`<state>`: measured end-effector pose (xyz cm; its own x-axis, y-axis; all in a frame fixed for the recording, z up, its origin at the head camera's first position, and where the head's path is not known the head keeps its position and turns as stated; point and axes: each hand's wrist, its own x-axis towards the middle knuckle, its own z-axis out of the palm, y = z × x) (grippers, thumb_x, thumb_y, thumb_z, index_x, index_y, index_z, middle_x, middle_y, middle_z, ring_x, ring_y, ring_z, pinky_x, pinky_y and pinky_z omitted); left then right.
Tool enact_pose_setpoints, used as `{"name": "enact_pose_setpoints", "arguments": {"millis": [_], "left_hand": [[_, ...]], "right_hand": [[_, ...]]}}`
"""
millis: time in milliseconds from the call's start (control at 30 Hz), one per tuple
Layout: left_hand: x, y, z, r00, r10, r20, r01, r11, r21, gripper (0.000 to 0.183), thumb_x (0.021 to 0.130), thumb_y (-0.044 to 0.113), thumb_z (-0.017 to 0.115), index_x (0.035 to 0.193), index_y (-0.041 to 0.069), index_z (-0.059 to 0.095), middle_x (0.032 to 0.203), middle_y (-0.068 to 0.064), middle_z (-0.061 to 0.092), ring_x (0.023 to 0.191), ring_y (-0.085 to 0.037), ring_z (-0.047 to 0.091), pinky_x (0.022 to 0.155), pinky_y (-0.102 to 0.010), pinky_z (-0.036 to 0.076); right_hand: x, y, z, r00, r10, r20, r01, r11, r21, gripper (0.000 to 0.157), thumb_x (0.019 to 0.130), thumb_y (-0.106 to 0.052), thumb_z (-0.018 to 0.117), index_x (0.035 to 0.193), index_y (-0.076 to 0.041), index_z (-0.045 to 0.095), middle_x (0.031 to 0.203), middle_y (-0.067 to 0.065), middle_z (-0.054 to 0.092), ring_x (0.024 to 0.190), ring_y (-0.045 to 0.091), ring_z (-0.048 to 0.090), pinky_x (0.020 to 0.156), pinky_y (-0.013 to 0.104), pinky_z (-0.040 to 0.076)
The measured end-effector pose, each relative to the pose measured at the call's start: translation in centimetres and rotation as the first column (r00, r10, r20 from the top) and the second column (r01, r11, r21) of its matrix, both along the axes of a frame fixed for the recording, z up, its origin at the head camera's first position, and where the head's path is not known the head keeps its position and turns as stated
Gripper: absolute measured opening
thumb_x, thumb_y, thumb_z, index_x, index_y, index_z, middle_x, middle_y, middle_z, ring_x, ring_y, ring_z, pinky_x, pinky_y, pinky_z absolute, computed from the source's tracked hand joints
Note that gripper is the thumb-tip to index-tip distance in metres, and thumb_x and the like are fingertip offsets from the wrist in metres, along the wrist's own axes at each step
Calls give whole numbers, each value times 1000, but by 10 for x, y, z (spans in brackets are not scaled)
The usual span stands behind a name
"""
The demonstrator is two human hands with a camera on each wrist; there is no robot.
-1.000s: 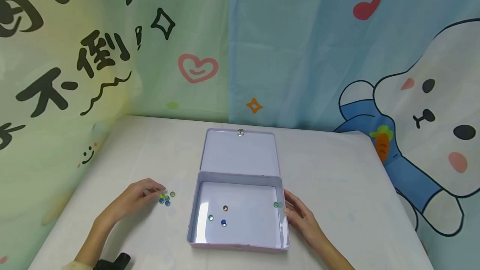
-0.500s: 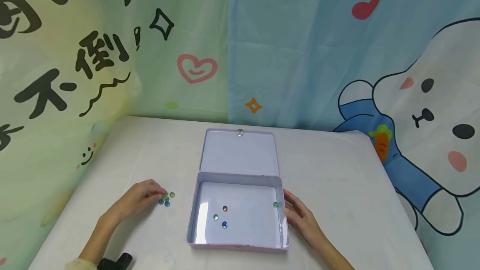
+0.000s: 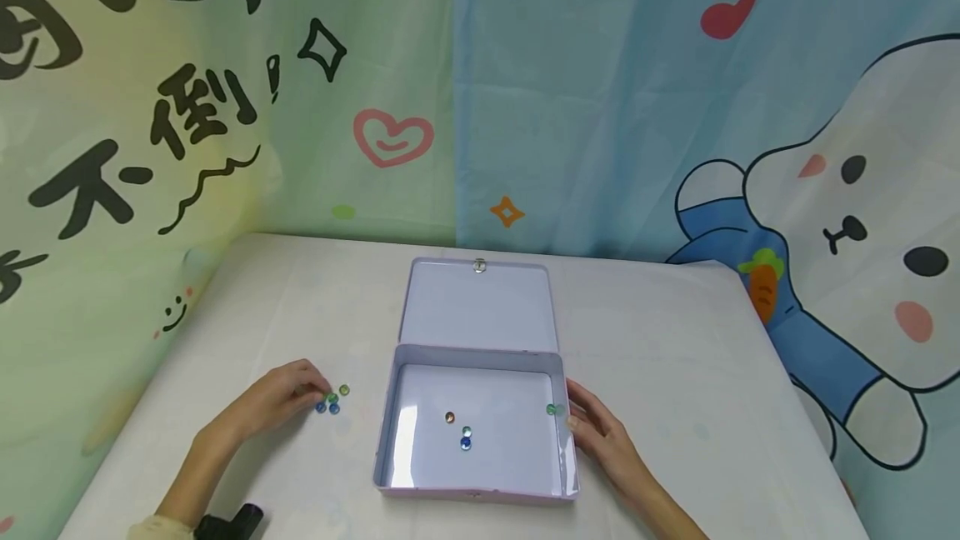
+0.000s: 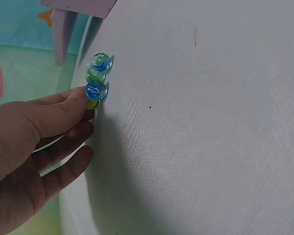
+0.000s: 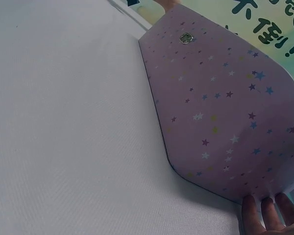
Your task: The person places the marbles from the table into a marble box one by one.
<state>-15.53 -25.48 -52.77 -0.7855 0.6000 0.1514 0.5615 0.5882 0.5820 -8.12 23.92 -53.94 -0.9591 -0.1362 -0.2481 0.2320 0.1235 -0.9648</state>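
Observation:
At the left of the head view, my left hand pinches a yellow-green glass marble between thumb and forefinger, low over the table. Around its fingertips lie several other marbles: a blue marble, a green marble and more close by. My right hand rests against the outer right side of a lilac metal box, with straight fingers touching its star-printed wall. Inside the box are an orange marble, a pale green marble touching a blue one, and a green marble by the right wall.
The box's lid lies folded back behind it, its metal clasp at the far edge. A white cloth covers the table. Printed curtains hang behind and to the left. A black wrist device sits on the left forearm.
Inside the box, the pale green and blue marbles have rolled right and come together. My left fingers have closed on the yellow-green marble. The right hand has stayed against the box.

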Motion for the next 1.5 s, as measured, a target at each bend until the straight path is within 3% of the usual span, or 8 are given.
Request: {"name": "enact_pose_setpoints", "arguments": {"millis": [167, 433, 567, 1100, 1200, 1300, 1433, 1500], "left_hand": [[-1, -1, -4, 1000, 11, -6, -11, 999, -31, 9, 86, 4, 69, 93, 9, 67, 92, 2, 65, 84, -4, 60, 74, -23, 53], [-1, -5, 0, 990, 95, 106, -92, 995, -33, 8, 91, 11, 65, 99, 9, 65, 94, 3, 67, 88, -4, 60, 76, -24, 53], [0, -8, 5, 981, 135, 136, -131, 991, -40, 7, 94, 14, 62, 100, 12, 65, 96, 5, 69, 93, -3, 61, 78, -24, 53], [-3, 6, 30, 994, 106, 18, -108, 988, 109, 6, 90, 9, 66, 96, 9, 64, 88, 2, 68, 83, 5, 58, 70, -21, 54], [-5, 13, 40, 993, 121, 4, -120, 985, 124, 8, 89, 9, 68, 97, 10, 65, 88, 1, 69, 84, 4, 60, 71, -21, 55], [-6, 19, 50, 993, 117, 20, -118, 983, 143, 11, 88, 8, 69, 98, 11, 65, 90, 2, 70, 86, 2, 62, 75, -21, 55], [-8, 29, 63, 996, 67, 54, -75, 986, 152, 13, 89, 11, 69, 100, 14, 65, 94, 6, 69, 87, 1, 63, 78, -22, 55], [-9, 35, 68, 998, 34, 59, -43, 987, 155, 13, 89, 12, 69, 101, 17, 65, 94, 7, 69, 86, 0, 62, 78, -22, 55]], "right_hand": [[0, -1, 0, 1000, -2, 0, 2, 1000, 3, 54, 99, -17, 51, 150, -15, 34, 157, 15, 31, 139, 31, 41, 94, 14, 46], [0, 0, 0, 1000, 1, -15, -1, 1000, -19, 55, 99, -16, 51, 150, -13, 33, 157, 18, 30, 120, -9, 51, 94, 14, 47], [1, 0, 0, 1000, 10, -11, -11, 999, -32, 55, 99, -16, 51, 151, -12, 32, 157, 18, 29, 119, -11, 50, 95, 14, 46], [1, 0, 1, 1000, -1, -9, 1, 1000, -10, 55, 99, -17, 51, 150, -13, 33, 157, 18, 30, 118, -12, 51, 94, 13, 46], [1, 0, 1, 1000, -4, -3, 4, 1000, -4, 55, 98, -18, 52, 150, -14, 33, 157, 17, 30, 121, -8, 51, 94, 13, 46], [1, 0, 0, 1000, -5, -3, 5, 1000, -2, 55, 98, -18, 52, 150, -14, 33, 157, 17, 30, 131, 8, 50, 94, 13, 46], [0, 0, 0, 1000, 3, -12, -3, 1000, -7, 55, 99, -17, 51, 150, -14, 33, 158, 17, 29, 139, 34, 40, 95, 14, 46], [0, 1, 0, 1000, 8, -15, -9, 1000, -6, 55, 99, -18, 51, 151, -14, 32, 158, 17, 29, 139, 37, 37, 94, 14, 46]]}}
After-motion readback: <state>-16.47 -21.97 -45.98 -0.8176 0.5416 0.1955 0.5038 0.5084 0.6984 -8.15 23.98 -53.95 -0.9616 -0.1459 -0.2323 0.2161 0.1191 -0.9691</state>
